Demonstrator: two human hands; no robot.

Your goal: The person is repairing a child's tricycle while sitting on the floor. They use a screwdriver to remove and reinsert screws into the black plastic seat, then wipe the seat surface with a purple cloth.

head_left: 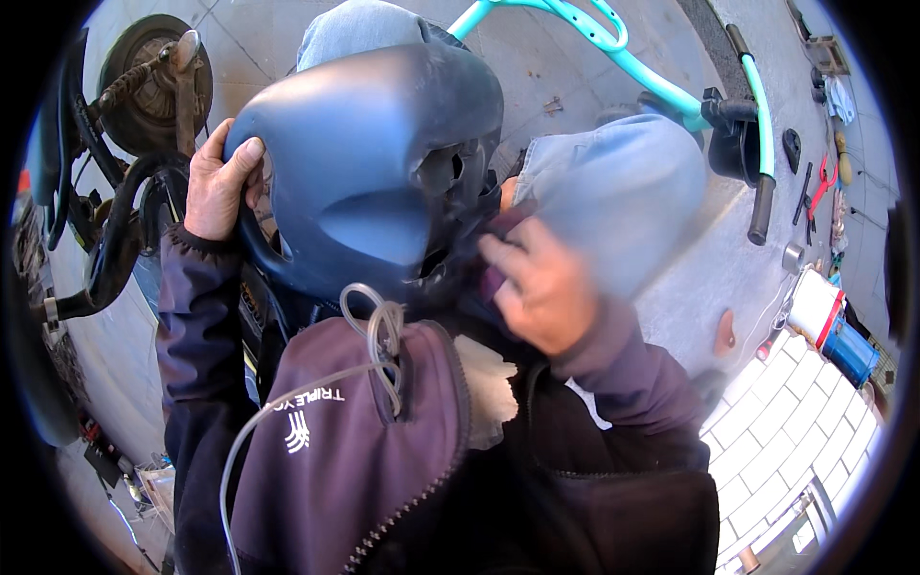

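A large dark blue moulded plastic cover (369, 153) fills the upper middle of the view, held up in front of my knees in blue jeans (613, 192). My left hand (218, 182) grips its left edge with the fingers curled over the rim. My right hand (539, 287) is blurred at the cover's lower right side, fingers bent against a dark part there; what it holds is hidden. A grey cable (379, 331) loops below the cover over my dark purple jacket (355, 450).
A black two-wheeler frame with a wheel (144, 86) stands at the left. A turquoise bicycle frame (671, 91) with a black grip lies at the upper right. Red pliers (822, 187) and small tools lie on the pavement at right, beside a white and blue can (829, 321).
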